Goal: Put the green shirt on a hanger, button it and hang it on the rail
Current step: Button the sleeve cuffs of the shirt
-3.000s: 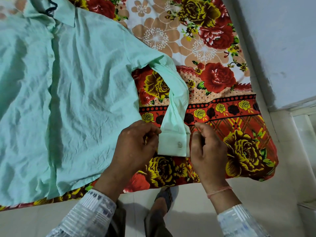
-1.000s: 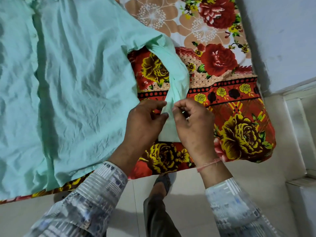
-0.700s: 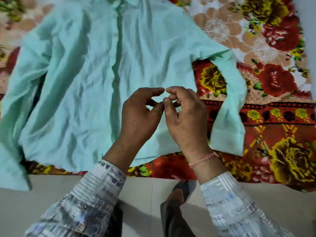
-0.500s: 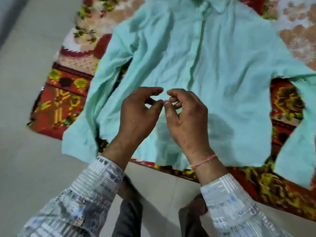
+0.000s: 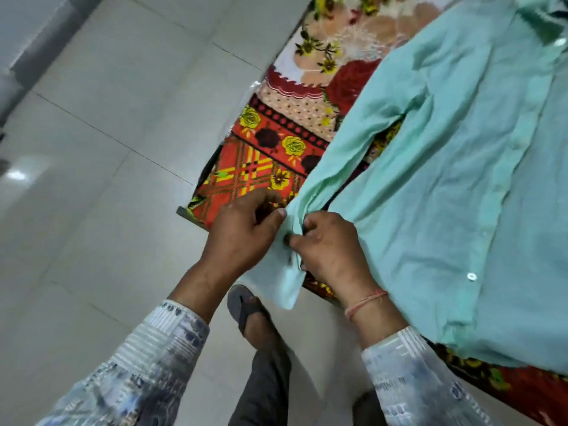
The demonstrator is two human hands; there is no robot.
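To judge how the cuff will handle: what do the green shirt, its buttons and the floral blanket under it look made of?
The green shirt looks like thin woven cloth, probably cotton or a blend, matte; it creases finely and bunches at the cuff. Its buttons are small glossy white discs, likely plastic. The floral blanket looks like thicker printed fabric, soft and slightly fuzzy, perhaps fleece.

The green shirt (image 5: 461, 195) runs off the right edge, collar (image 5: 542, 18) apparently cropped too.

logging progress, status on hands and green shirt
Left hand and right hand both pinch the sleeve cuff. Green shirt flat on floral blanket. Nothing in the way.
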